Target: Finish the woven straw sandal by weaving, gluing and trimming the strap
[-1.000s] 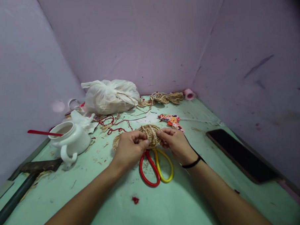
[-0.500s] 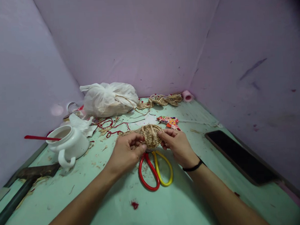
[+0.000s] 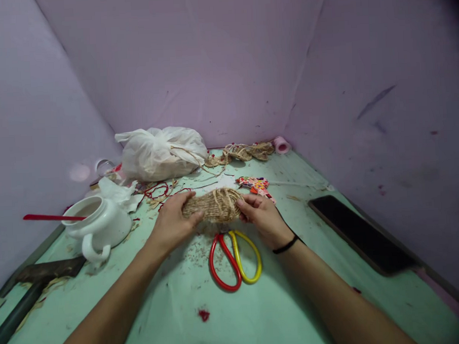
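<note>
the workpiece is a straw-coloured cord piece (image 3: 210,206), located between my left grip (image 3: 174,220) and my right grip (image 3: 265,217), just beyond the red and yellow scissors handles (image 3: 236,263). i cannot tell whether its underside touches the surface (image 3: 174,311). its strands lie side by side lengthwise; a few cross over them near the right end.

left grip: partly open, spanning the left end of the piece, with the thumb on the near edge and the fingers around the far edge. right grip: nearly closed, with thumb and forefinger pinching the rounded right end. its remaining fingers curl below; i cannot see whether they bear on the cord.

handling: i judge the piece light, and rough enough not to slip. it should flex along its length yet keep its form where the strands are packed closely. breakage is unlikely, but fibres may shed and the crossing strands may shift if dragged sideways.

where to hold: i would support the left part across both edges and pinch the right end beside the crossing strands, without squashing them. the scissors' blades are hidden, so i would treat the area underneath with care.
</note>
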A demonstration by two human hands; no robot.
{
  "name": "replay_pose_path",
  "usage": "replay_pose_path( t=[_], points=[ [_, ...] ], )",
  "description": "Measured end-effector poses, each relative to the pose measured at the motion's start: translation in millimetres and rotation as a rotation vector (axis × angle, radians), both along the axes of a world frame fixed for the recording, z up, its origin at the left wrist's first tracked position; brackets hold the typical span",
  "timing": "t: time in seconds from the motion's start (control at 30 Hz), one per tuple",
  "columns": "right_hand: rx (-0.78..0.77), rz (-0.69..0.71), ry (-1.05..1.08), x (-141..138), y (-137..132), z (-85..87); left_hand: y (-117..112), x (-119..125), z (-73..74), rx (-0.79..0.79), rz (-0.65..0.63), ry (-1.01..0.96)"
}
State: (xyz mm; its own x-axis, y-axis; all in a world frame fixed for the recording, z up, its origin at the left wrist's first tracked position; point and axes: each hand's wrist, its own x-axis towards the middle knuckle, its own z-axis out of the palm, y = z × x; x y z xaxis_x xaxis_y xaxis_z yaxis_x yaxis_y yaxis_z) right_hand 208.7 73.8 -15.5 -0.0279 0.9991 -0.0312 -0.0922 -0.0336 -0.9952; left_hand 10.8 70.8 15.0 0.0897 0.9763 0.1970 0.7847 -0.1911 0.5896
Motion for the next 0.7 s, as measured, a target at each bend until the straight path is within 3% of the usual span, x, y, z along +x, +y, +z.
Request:
replay_pose_path(
  t=[0.2, 0.33, 0.47, 0.7],
  points=[
    [0.074, 0.013, -0.034, 1, 14, -8.7, 12, -4, -19.1, 0.001, 0.103, -0.109],
    [0.104, 0.02, -0.073, 4, 18, -13.5, 10, 0, -21.6, 0.081, 0.111, -0.117],
    [0.126, 0.039, -0.12, 6, 21, -18.8, 7, 3, -22.8, 0.133, 0.13, -0.05],
    [0.156, 0.093, -0.218, 7, 19, -23.8, 2, 0, -25.3, 0.041, 0.08, 0.1]
  ],
)
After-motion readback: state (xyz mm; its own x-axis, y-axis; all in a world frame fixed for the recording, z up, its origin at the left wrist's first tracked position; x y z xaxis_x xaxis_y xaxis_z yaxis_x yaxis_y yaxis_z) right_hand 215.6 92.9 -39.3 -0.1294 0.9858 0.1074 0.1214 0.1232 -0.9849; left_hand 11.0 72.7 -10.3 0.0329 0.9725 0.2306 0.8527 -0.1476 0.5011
